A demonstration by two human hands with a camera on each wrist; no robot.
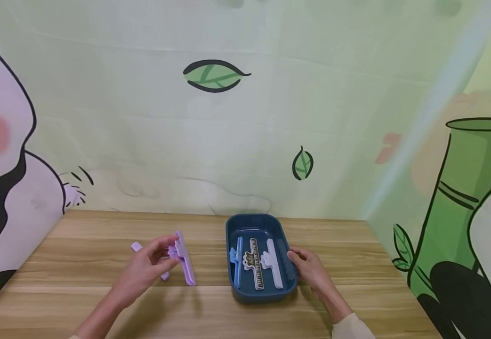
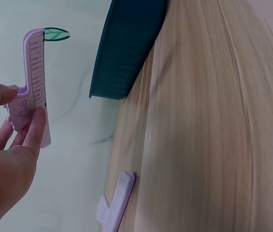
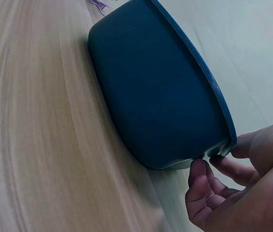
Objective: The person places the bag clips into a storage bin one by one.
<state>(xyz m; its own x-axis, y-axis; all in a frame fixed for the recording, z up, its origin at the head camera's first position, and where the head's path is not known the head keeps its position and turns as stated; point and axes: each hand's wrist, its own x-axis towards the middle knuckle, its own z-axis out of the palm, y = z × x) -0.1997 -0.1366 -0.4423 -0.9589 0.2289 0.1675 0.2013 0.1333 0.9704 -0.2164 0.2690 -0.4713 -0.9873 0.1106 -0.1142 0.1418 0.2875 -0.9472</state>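
My left hand (image 1: 141, 270) pinches a light purple sealing clip (image 1: 187, 266) by its handle and holds it above the table; printed marks run along its bar in the left wrist view. Beneath that hand lies another purple clip (image 2: 121, 199), partly covered in the head view. A dark blue rectangular bin (image 1: 257, 297) stands to the right. Inside it, side by side, are a blue clip (image 1: 239, 263), a black-and-white patterned clip (image 1: 254, 273) with a bear figure, and a white clip (image 1: 275, 264). My right hand (image 1: 313, 273) grips the bin's right rim, thumb at the edge, fingers outside.
The wood-grain table (image 1: 211, 315) ends at a pale green cloth backdrop (image 1: 152, 117) printed with leaves, bamboo and panda figures. The bin sits near the table's back edge.
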